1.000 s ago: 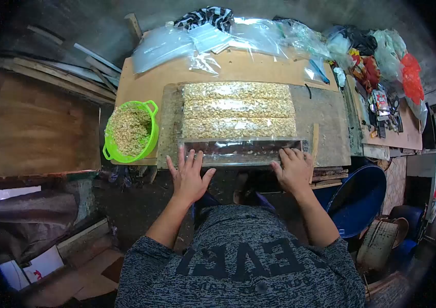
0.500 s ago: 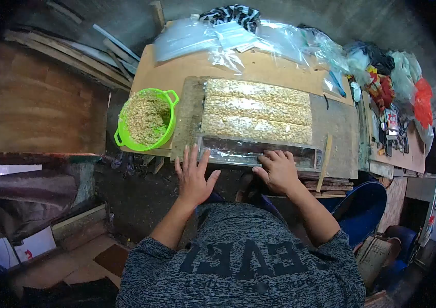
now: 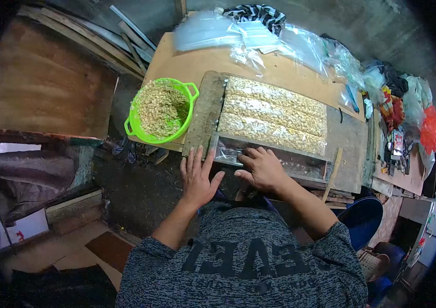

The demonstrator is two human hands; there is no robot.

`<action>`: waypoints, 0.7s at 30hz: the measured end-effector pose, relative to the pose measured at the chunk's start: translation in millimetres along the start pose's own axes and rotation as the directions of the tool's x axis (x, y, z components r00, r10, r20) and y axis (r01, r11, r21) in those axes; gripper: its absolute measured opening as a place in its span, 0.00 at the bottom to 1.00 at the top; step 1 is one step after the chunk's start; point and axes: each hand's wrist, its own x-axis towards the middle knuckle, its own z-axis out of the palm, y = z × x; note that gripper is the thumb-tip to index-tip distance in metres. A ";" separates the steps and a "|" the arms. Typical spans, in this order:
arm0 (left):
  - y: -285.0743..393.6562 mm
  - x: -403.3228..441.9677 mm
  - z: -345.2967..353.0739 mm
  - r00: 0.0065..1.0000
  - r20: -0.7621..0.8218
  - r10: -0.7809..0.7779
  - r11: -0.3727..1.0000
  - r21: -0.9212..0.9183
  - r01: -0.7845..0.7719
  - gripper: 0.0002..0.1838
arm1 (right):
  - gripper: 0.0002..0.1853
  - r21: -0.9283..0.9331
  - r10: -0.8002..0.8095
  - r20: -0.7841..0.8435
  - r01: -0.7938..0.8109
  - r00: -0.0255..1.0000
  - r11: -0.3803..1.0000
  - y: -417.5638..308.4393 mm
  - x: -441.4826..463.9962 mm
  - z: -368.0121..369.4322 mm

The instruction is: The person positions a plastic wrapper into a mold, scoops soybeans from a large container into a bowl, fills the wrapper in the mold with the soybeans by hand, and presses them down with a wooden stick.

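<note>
My left hand (image 3: 197, 177) lies with fingers stretched out at the near left corner of the long rectangular mould (image 3: 300, 169), its fingertips on the board's edge. My right hand (image 3: 265, 170) reaches into the mould with bent fingers closed on a clear plastic sheet (image 3: 226, 152), which is gathered at the mould's left end. The fingertips are partly hidden. Just beyond the mould, three long slabs of pale puffed grain (image 3: 274, 114) lie side by side on a worn wooden board (image 3: 201, 110).
A green basin (image 3: 159, 138) of loose puffed grain stands at the left table edge. A wooden stick (image 3: 334, 172) leans across the board's right side. Clear plastic sheets (image 3: 205, 32) lie along the back. Bags (image 3: 417, 97) and small items crowd the right, near a blue chair (image 3: 359, 220).
My right hand has moved left along the mould, and the plastic sheet is now bunched toward the left end, baring the right part. My left hand stays near the corner. The view has shifted.
</note>
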 end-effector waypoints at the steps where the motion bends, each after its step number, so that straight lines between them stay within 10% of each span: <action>1: -1.0 0.9 -0.8 1.000 -0.002 -0.005 1.000 -0.001 0.005 0.36 | 0.35 0.000 -0.031 -0.016 0.031 0.999 1.000 0.6 3.6 1.8; 21: -9.7 8.6 -4.2 1.000 0.010 -0.011 0.999 -0.045 0.012 0.34 | 0.38 0.054 -0.147 0.239 0.138 0.960 0.989 -14.1 52.6 -8.6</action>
